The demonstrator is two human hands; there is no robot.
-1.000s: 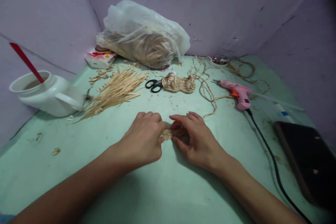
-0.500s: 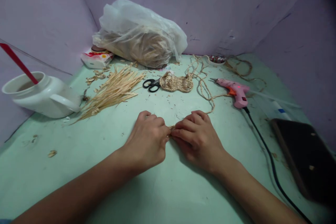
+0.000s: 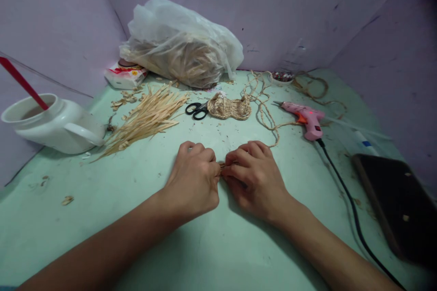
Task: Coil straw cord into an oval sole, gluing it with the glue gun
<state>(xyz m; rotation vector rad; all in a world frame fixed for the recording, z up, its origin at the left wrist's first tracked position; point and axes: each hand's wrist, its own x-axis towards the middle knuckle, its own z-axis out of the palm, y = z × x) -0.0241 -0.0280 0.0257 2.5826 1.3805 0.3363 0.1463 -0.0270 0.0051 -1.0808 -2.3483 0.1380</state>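
Both my hands rest on the pale green table [image 3: 102, 218] with their fingertips pressed together. My left hand [image 3: 194, 179] and my right hand [image 3: 254, 177] are closed on a small woven straw piece [image 3: 221, 165], of which only a sliver shows between the fingers. The rest of the piece is hidden under my right hand. A larger woven straw oval [image 3: 229, 107] lies farther back at the centre. Braided straw cord [image 3: 269, 120] runs from the back toward my right hand.
Black scissors [image 3: 195, 109] lie beside the oval. A bundle of straw strips [image 3: 145, 120] lies at the left, with a white jug [image 3: 58, 125] holding a red stick. A plastic bag of straw [image 3: 184, 47] sits at the back. A pink glue gun [image 3: 305, 118], its black cable [image 3: 344, 200] and a dark board [image 3: 396, 204] are at the right.
My hands have drawn together. The woven piece, plainly visible between them a second ago, is now almost wholly covered by my fingers.
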